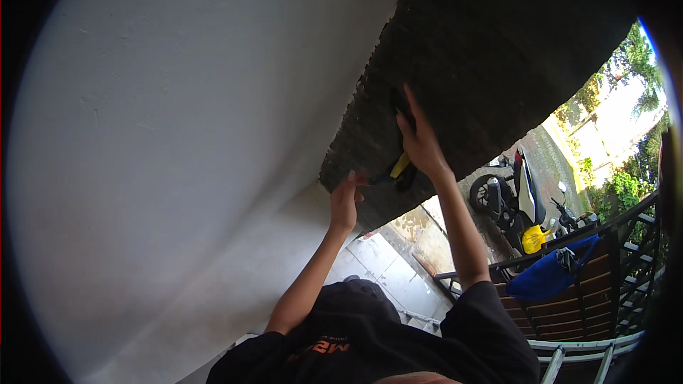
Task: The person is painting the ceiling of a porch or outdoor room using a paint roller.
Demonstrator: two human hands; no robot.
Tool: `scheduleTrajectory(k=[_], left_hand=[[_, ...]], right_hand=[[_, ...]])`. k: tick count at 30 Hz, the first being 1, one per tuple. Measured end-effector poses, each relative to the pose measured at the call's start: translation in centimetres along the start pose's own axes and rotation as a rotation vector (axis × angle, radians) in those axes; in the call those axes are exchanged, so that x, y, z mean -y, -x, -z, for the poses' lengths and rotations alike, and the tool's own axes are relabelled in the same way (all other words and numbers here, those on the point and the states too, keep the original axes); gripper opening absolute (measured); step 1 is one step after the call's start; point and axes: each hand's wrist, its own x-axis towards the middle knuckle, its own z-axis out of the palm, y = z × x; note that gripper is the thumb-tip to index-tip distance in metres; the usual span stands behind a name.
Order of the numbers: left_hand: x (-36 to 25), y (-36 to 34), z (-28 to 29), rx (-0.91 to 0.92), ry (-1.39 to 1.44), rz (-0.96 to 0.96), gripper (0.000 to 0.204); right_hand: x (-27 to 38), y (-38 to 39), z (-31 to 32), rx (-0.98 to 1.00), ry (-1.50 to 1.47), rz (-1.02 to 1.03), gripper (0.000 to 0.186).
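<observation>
A smooth, off-white wall flanks a long, dark, ragged-edged panel. The left hand, fingers parted and apparently empty, is positioned near the panel's narrow end, probably for steadying. The right hand is aligned along a slim black-and-yellow tool before the panel, presumably for control; from here, I cannot tell whether its fingers close.

Bare forearms stretched out from the torso, left hand nearer the torso, fingers loosely parted, right hand farther from the torso, one finger straight.
</observation>
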Motion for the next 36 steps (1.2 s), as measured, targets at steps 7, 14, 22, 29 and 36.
scheduleTrajectory(k=[7, 14, 22, 29, 36], left_hand=[[2.7, 0.5, -0.1, 0.444, -0.16, 0.183, 0.049], [4.5, 1.6, 1.5, 0.674, -0.391, 0.341, 0.05], [3.1, 1.4, 0.9, 0.547, -0.273, 0.25, 0.036], [-1.1, -0.7, -1.6, 0.289, 0.047, 0.169, 0.029], [-2.5, -5.1, -2.5, 0.16, 0.05, -0.023, 0.028]], right_hand=[[-2.6, 14.0, -7.3, -0.187, -0.5, -0.541, 0.037], [-4.4, 17.3, -5.2, -0.272, -0.824, -0.707, 0.014], [-0.5, 14.1, -3.6, -0.275, -0.934, -0.731, 0.031], [-2.1, 12.3, -2.7, -0.069, -0.724, -0.53, 0.023], [-1.6, 6.3, -4.2, -0.114, -0.352, -0.392, 0.023]])
